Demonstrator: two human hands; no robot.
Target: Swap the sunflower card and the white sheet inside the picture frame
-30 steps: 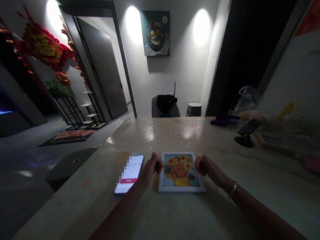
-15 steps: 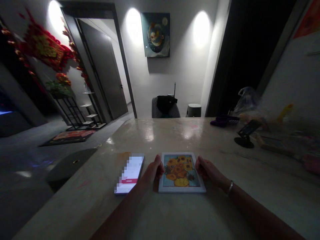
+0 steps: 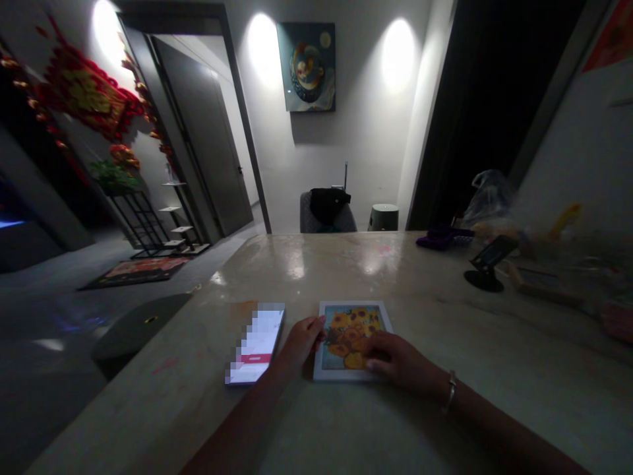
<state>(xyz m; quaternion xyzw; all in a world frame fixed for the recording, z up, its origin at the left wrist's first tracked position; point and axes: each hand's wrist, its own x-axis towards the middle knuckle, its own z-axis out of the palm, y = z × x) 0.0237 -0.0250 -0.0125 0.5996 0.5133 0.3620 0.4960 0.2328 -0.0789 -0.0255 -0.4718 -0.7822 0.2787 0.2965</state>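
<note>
1. We have a white rectangular picture frame [image 3: 346, 336] lying flat, its panel showing orange and yellow sunflowers on a blue-green ground. It rests on a pale, glossy, stone-like table [image 3: 336, 270], well in from both the left edge and the far edge.
2. Our left hand [image 3: 302, 338] is at the frame's left border, fingers bent and thumb tip by the rim; we cannot tell whether it grips the border or only touches it.
3. Our right hand [image 3: 400, 359] lies across the right part of the frame, covering much of that border, with the fingers curled down over the sunflowers. We cannot tell whether the fingertips press the panel or hold anything.
4. On our right wrist sits a thin silver-coloured bracelet [image 3: 452, 389].
5. Between the frame and the table's left edge, just beside our left forearm, lies a slim rectangular phone [image 3: 262, 340], its pale screen lit, with a pinkish-red bar; part of it is pixelated.
6. Toward the table's far right corner we see a black phone stand [image 3: 487, 277] with a round base and, nearer the far edge, a dark purple soft bundle [image 3: 440, 237].
7. Beyond the far edge stands a grey quilted chair [image 3: 306, 218] with black fabric [image 3: 329, 204] over its back.
</note>
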